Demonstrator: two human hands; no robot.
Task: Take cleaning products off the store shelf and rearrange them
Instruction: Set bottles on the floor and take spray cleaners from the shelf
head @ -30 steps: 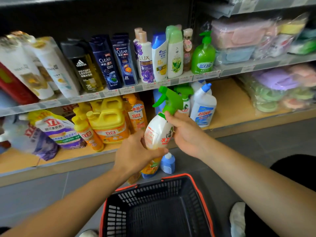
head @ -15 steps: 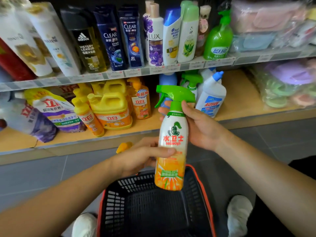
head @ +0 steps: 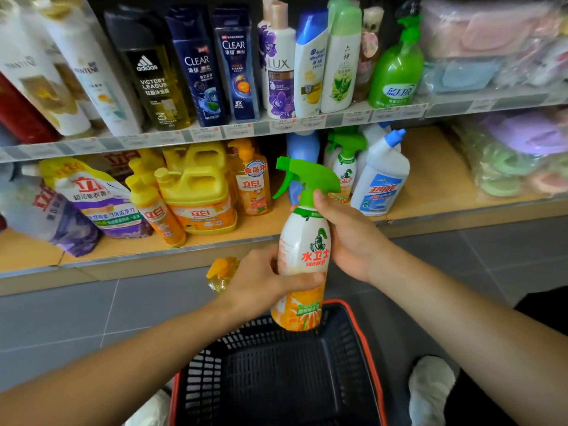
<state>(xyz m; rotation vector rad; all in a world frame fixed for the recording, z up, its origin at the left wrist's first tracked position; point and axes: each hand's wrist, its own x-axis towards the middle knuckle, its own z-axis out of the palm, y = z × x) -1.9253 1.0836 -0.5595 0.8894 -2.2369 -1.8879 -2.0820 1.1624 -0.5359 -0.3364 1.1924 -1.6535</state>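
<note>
One black mesh plastic basket (head: 370, 348), red-rimmed, sits nearest. Above its far edge both hands clamp one smooth, upright spray bottle (head: 304, 241): left hand (head: 261, 281) round the waist, right hand (head: 350, 238) at the neck under the green trigger. Beyond, the wooden shelf (head: 430, 179) carries one matching sprayer (head: 345, 170) and two blocky yellow jugs (head: 196, 192).

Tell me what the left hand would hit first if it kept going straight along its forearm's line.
The left hand grips the seaways spray bottle, so that comes first; just beyond it in that line is the right hand, though depth is hard to judge.
</note>
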